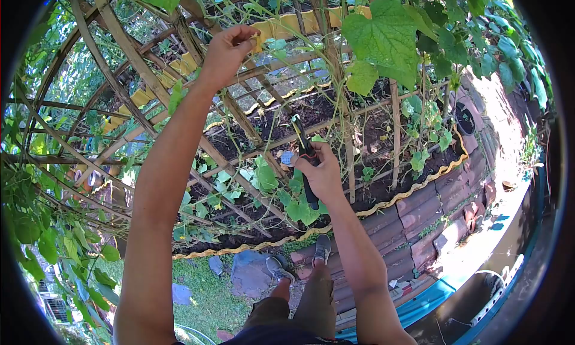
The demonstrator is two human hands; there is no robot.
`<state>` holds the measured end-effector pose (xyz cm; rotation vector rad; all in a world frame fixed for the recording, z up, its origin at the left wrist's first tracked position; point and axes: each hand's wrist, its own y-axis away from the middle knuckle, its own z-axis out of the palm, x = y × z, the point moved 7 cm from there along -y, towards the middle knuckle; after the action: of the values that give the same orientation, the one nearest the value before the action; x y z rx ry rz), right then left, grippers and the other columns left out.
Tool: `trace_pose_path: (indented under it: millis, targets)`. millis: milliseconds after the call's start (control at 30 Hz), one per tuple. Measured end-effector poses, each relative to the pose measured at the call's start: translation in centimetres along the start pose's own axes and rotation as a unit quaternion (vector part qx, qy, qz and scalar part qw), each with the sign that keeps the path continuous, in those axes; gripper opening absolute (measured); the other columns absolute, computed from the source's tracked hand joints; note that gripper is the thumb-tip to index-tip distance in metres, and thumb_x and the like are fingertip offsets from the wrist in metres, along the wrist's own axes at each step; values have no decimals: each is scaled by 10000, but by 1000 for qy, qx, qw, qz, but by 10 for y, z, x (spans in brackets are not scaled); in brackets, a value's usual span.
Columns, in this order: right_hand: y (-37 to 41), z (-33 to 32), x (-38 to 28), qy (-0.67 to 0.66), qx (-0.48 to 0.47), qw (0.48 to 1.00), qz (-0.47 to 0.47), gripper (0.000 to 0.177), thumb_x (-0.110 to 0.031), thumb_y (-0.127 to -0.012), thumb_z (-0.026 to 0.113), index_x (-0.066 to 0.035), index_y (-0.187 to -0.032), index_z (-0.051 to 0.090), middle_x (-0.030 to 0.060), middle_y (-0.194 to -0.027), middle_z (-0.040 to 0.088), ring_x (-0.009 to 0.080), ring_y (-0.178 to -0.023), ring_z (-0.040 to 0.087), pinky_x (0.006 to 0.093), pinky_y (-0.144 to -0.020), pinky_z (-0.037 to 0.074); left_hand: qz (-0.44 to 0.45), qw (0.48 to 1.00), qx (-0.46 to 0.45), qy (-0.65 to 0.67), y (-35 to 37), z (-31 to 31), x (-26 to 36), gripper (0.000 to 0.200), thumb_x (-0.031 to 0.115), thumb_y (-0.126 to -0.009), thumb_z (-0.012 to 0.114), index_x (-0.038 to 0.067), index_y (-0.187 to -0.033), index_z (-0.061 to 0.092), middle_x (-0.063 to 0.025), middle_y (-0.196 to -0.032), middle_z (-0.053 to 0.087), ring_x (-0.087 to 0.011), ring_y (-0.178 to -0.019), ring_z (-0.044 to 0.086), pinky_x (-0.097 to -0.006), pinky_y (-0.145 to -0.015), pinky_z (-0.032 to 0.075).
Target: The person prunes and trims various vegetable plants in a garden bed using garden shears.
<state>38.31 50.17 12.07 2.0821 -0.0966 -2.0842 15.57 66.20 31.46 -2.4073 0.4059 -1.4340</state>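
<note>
My left hand is raised at the upper middle, thumb and fingers pinched together beside the vines on the wooden trellis. A small yellowish bit shows at the fingertips against the yellow edging behind; I cannot tell what it is. Lower and to the right, my right hand is wrapped round black-handled pruning shears, their blades pointing up and away from me. A large green leaf hangs to the right of both hands. Thin vine stems run between the trellis sticks around the shears.
Wavy yellow edging borders the soil bed, where low leafy plants grow. Dark tiles line its near side. Grass and flat stones lie by my feet. A black pot stands at the right.
</note>
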Motion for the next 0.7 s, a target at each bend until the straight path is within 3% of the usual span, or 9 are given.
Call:
trace_pose_path:
  millis: [133, 233, 333, 400, 467, 567, 600, 700]
  targets:
    - [-8, 7, -33, -37, -35, 999, 5, 654, -271, -775, 821, 54, -1262, 529, 90, -969, 663, 138, -827, 603, 299, -749, 495, 13, 995, 86, 56, 19, -23, 4, 155, 37, -918, 677, -21, -1061, 668, -8, -932, 684, -77, -847, 619, -242, -747, 489]
    - [-17, 18, -47, -68, -62, 996, -16, 659, -286, -776, 821, 51, -1263, 532, 90, -940, 665, 146, -824, 610, 326, -722, 505, 17, 987, 133, 87, 42, -34, 4, 164, 51, -943, 670, -1, -1098, 665, -30, -996, 681, -112, -901, 644, -273, -845, 528]
    - [-14, 22, -77, 78, -14, 991, -105, 574, -241, -790, 825, 38, -1212, 554, 72, -885, 659, 165, -813, 631, 310, -741, 488, 1, 974, 179, 139, 73, -39, 7, 139, 60, -958, 661, -4, -1081, 653, -46, -1010, 671, -129, -896, 656, -276, -811, 559]
    - [-10, 25, -102, 186, 34, 963, -193, 559, -248, -753, 799, 9, -1189, 562, 121, -928, 671, 259, -838, 651, 384, -748, 495, 10, 968, 204, 143, 87, -44, 7, 135, 62, -966, 654, -6, -1082, 647, -47, -1002, 664, -133, -892, 660, -280, -791, 574]
    - [-10, 31, -118, 298, 104, 896, -311, 518, -245, -712, 775, -34, -1141, 575, 151, -973, 671, 355, -888, 649, 475, -776, 459, 11, 963, 221, 155, 94, -49, 5, 134, 63, -971, 650, -8, -1083, 641, -50, -1004, 662, -139, -886, 665, -284, -781, 585]
    - [-5, 44, -146, 407, 168, 804, -400, 503, -229, -728, 789, -41, -1154, 600, 146, -890, 676, 329, -772, 662, 439, -691, 499, 6, 957, 227, 181, 96, -51, 8, 141, 66, -970, 653, -12, -1087, 636, -58, -1019, 667, -150, -873, 672, -293, -780, 595]
    - [-6, 49, -152, 411, 176, 791, -417, 474, -230, -731, 795, -55, -1124, 596, 147, -877, 673, 327, -729, 658, 454, -663, 499, 9, 956, 224, 187, 93, -50, 11, 146, 67, -969, 656, -13, -1089, 635, -60, -1021, 668, -155, -868, 674, -297, -781, 598]
    - [-30, 66, -141, 413, 97, 835, -350, 444, -237, -736, 801, -60, -1084, 589, 157, -902, 679, 335, -746, 665, 454, -676, 511, 14, 959, 216, 184, 90, -46, 16, 154, 70, -969, 659, -16, -1094, 635, -67, -1022, 670, -163, -859, 680, -300, -775, 602]
